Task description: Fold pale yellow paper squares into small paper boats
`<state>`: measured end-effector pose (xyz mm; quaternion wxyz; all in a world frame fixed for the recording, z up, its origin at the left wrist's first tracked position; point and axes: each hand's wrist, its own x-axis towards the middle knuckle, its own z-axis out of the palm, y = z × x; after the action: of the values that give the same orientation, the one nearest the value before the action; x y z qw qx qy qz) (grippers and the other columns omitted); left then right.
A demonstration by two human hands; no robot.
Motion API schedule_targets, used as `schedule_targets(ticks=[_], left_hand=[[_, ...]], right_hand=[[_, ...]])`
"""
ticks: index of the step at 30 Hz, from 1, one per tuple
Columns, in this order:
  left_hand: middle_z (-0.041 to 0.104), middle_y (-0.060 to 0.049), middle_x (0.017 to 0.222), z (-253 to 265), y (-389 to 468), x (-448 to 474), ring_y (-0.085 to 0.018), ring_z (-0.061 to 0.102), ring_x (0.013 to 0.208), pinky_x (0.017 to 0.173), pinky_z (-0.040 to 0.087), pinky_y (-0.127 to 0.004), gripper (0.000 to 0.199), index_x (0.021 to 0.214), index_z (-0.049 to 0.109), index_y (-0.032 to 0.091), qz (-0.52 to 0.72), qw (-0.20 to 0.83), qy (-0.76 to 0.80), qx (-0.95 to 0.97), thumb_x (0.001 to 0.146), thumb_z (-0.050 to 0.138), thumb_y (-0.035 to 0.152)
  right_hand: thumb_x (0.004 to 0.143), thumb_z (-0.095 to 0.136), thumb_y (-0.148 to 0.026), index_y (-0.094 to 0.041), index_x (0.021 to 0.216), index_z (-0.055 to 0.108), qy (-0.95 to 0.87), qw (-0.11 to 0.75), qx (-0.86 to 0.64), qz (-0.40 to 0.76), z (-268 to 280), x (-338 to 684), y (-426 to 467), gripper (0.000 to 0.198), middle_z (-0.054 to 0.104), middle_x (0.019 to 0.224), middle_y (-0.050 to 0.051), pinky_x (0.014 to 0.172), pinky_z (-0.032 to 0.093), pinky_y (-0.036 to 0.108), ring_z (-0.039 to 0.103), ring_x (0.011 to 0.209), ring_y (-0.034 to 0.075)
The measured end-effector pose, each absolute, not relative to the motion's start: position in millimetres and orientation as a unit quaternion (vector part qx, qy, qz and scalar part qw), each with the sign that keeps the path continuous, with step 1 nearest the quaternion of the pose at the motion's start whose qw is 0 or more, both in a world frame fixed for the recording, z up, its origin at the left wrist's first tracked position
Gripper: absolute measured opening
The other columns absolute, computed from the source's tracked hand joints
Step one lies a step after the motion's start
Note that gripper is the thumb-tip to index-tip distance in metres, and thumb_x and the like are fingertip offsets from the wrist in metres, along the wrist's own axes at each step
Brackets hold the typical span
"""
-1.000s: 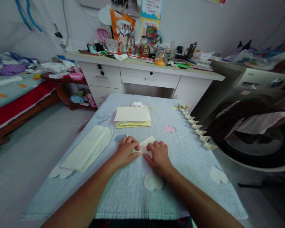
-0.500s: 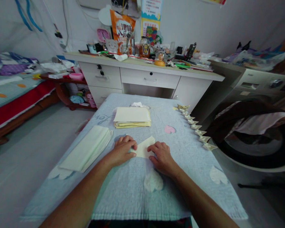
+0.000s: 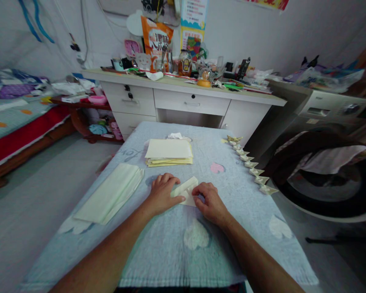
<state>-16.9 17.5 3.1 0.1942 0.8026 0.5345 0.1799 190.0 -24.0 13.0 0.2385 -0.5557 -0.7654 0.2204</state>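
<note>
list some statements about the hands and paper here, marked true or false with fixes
1. The left hand and right hand both touch the small folded cream paper. True.
2. A row of small, pointed, pale folded-paper pieces lines the right edge of the light blue patterned cloth. True.
3. Every piece in that row is plain. False: the farthest one is patterned yellow and black.
4. The long, pale greenish paper bundle lies left of the left hand. True.
5. That bundle touches the row. False: they lie on opposite sides of the cloth.
</note>
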Motion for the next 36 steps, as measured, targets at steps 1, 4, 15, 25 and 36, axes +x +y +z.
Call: schedule_targets(ticks=[1,4,15,25,36], left_hand=[[0.053,-0.004,0.112,2.1,16.7,-15.0,-0.028,0.045,0.106,0.086,0.033,-0.039,0.044,0.104,0.059,0.027,0.180,0.185,0.532,0.807,0.066,0.072,0.046],[0.053,-0.003,0.109,1.8,14.7,-12.9,-0.027,0.045,0.105,0.084,0.033,-0.037,0.041,0.099,0.058,0.027,0.181,0.174,0.523,0.814,0.064,0.074,0.041],[0.061,-0.001,0.094,8.6,8.3,-5.6,-0.020,0.057,0.091,0.079,0.043,-0.031,0.034,0.098,0.047,0.023,0.273,0.323,0.458,0.782,0.069,0.064,0.018],[0.068,-0.003,0.099,9.5,9.0,-5.9,-0.019,0.062,0.087,0.077,0.048,-0.028,0.041,0.111,0.059,0.016,0.366,0.501,0.435,0.652,0.072,0.066,0.024],[0.070,-0.006,0.094,8.2,1.7,3.5,-0.018,0.063,0.079,0.070,0.049,-0.026,0.044,0.106,0.062,0.012,0.401,0.610,0.402,0.553,0.069,0.074,0.033]], right_hand=[[0.080,0.054,-0.017,-0.020,0.089,0.061,-0.757,0.248,-0.567,0.208,12.7,190.4,-23.6,0.012,0.060,0.092,0.003,0.086,0.031,0.034,0.048,0.094,0.021],[0.079,0.060,-0.027,-0.020,0.097,0.061,-0.726,0.248,-0.624,0.148,10.3,192.0,-22.8,0.020,0.058,0.100,0.007,0.086,0.032,0.037,0.046,0.097,0.025],[0.080,0.063,-0.034,-0.021,0.103,0.058,-0.739,0.265,-0.596,0.172,8.2,190.6,-24.1,0.027,0.055,0.111,0.008,0.093,0.033,0.040,0.045,0.104,0.025],[0.085,0.058,-0.034,-0.021,0.095,0.049,-0.614,0.468,-0.456,0.443,0.2,187.6,-18.8,0.018,0.054,0.084,0.000,0.071,0.041,0.026,0.051,0.077,0.014],[0.083,0.060,-0.046,-0.019,0.080,0.054,-0.525,0.481,-0.438,0.549,4.6,183.7,-16.2,0.028,0.048,0.067,-0.004,0.056,0.033,0.022,0.041,0.059,0.010]])
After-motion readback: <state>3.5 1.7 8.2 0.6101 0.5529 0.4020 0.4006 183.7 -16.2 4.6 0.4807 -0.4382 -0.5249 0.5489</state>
